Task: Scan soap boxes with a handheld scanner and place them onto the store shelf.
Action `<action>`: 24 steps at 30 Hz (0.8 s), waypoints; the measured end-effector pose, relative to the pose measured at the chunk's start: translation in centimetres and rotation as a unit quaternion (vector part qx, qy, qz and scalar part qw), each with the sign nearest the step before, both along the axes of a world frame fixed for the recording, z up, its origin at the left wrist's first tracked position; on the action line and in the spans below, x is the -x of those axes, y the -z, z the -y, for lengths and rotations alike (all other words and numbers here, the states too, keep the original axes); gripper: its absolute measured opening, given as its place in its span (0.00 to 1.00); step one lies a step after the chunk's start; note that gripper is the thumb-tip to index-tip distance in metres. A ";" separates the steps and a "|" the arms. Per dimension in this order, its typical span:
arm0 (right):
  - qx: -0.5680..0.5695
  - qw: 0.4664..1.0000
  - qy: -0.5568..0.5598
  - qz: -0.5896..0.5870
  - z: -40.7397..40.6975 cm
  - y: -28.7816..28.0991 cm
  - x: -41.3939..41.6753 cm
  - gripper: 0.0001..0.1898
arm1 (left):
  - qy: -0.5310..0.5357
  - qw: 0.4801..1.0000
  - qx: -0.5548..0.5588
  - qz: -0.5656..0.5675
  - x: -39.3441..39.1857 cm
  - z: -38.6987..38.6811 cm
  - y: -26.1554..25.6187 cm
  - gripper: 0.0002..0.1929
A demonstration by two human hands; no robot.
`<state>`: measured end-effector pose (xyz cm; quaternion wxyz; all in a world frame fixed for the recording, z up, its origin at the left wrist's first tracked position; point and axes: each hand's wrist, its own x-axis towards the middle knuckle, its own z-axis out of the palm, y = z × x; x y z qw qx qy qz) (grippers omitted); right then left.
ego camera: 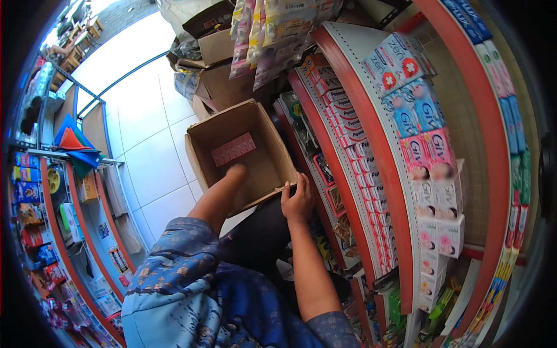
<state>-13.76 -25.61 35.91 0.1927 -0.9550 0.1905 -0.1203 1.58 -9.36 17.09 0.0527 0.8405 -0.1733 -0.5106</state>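
An opened cardboard box is tilted before me, with a row of small pink boxes lying on its bottom. My left hand reaches down inside, just below that row; its fingers are blurred and mostly hidden, so what it touches cannot be seen. My right hand rests against the box's near right corner, fingers over the rim and thumb on the near edge.
Shelves with red edges on the right hold toothpaste boxes and soap packs. Sachet strips hang above another cardboard box. More stocked shelves stand left, beyond a white tiled floor.
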 end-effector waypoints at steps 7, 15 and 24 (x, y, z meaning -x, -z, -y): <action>-0.028 1.000 -0.002 0.003 -1.6 -1.0 3.5 0.31 | -0.065 0.966 0.234 0.087 2.6 -5.8 -16.2 0.37; 0.020 0.999 -0.025 -0.006 -1.4 -0.2 12.2 0.38 | -0.420 0.574 0.634 -0.304 12.5 -6.4 -21.6 0.34; -0.296 0.891 0.262 0.222 3.6 -5.9 32.2 0.13 | -0.300 0.561 0.489 -0.597 22.2 3.0 -24.0 0.26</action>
